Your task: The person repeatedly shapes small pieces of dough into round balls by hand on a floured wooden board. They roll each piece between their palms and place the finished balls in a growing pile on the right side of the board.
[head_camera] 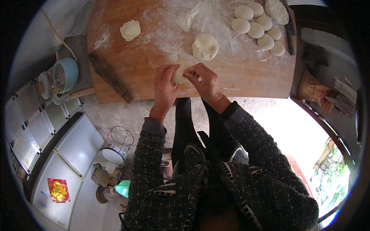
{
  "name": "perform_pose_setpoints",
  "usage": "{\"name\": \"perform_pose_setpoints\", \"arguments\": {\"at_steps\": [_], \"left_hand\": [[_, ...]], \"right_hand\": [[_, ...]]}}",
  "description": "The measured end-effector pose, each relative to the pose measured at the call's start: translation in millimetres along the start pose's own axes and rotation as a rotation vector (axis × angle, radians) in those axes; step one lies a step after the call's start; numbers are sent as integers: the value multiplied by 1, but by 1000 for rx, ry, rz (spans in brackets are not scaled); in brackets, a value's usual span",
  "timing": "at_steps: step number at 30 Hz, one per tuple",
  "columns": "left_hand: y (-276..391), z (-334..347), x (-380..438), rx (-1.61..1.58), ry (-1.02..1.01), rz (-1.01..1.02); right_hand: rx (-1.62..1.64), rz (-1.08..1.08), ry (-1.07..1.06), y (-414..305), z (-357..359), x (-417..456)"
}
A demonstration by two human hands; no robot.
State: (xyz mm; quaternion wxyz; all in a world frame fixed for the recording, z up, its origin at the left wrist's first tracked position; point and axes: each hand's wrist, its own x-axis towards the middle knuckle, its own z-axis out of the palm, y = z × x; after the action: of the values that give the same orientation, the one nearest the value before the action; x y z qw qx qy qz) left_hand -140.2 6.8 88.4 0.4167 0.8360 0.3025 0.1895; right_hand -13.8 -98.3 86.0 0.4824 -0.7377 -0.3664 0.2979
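Note:
A piece of pale dough (179, 75) is held between my two hands, just over the front edge of the floured wooden board (245, 82). My left hand (166, 86) cups its left side, thumb on top. With thumb and forefinger pinched together, my right hand (205, 82) grips its right edge. Beyond my right hand lies a flattened round of dough (205, 46) with a dimpled top. A rough-cut lump of dough (130, 30) rests farther off to the left.
Several smooth dough balls (255, 30) cluster at the far right, beside a larger oval dough piece (277, 11) and a dark-handled knife (290, 40). A brush of bound twigs (111, 78) lies along the board's left edge. A light-blue container (66, 75) stands left of the board.

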Motion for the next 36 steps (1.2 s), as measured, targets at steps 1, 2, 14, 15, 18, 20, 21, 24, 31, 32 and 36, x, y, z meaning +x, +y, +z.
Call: {"name": "perform_pose_setpoints", "arguments": {"at_steps": [1,2,14,15,18,20,21,24,31,32,36], "left_hand": [[0,0,-1,-1,0,-1],[0,-1,-2,-1,-1,-2],[-28,6,-10,-252,89,-94],[-31,9,-11,-320,114,-179],[-48,0,-21,-394,86,-414],[-37,-9,-13,-662,202,-553],[-31,-15,-11,-794,260,-627],[-48,-32,-23,-943,244,-654],[-44,-27,-46,-1475,170,-670],[-41,-26,-47,-1517,139,-669],[-47,-20,-61,-1444,151,-708]], "right_hand": [[-14,0,-11,0,1,0],[-28,-1,-21,1,2,0],[388,346,-107,18,-1,-18],[314,387,-152,15,-7,-26],[-199,131,-576,9,-23,-44],[-262,-54,-648,46,-35,-67],[-312,-97,-538,46,-39,-63],[-446,-150,-151,43,-40,-36],[-427,245,264,76,-46,58],[-449,264,214,74,-39,62],[-462,155,162,58,-18,58]]}}
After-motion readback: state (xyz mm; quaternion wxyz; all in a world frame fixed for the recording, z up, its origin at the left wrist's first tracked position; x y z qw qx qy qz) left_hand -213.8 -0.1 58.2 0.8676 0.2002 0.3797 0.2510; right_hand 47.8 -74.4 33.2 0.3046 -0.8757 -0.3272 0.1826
